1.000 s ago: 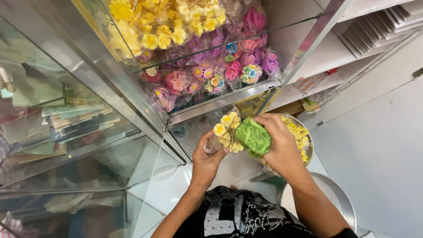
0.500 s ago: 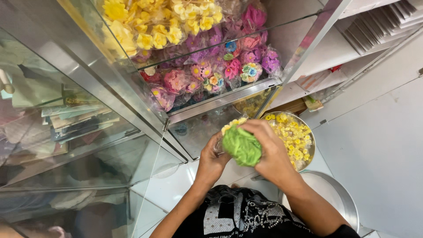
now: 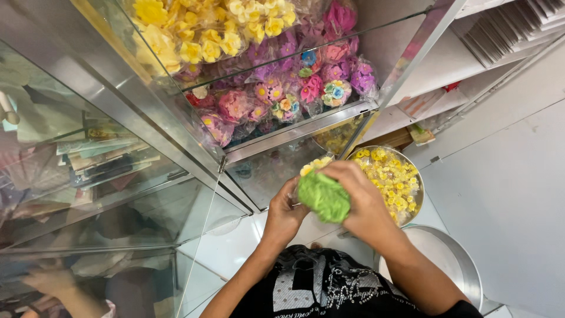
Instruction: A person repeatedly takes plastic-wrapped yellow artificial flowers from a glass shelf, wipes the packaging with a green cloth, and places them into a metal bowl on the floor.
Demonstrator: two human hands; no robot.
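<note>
Single head-worn view, steeply downward and close over both hands before a glass case [image 3: 176, 194].

This looks like a small shop or stall that sells handmade artificial flowers. The landmark is a glass display cabinet with a metal frame [image 3: 235, 154]. On its glass shelves lie clear plastic packets of yellow flowers [image 3: 194, 35] and, below those, packets of pink, purple and multicoloured flowers [image 3: 282, 94], stacked for showing. Just right of the cabinet's lower corner stands a round metal tray heaped with loose small yellow flowers [image 3: 391, 179], with an empty round metal basin [image 3: 453, 265] nearer the viewer. Further right of the cabinet, white wall shelves [image 3: 447, 65] carry stock.
</note>
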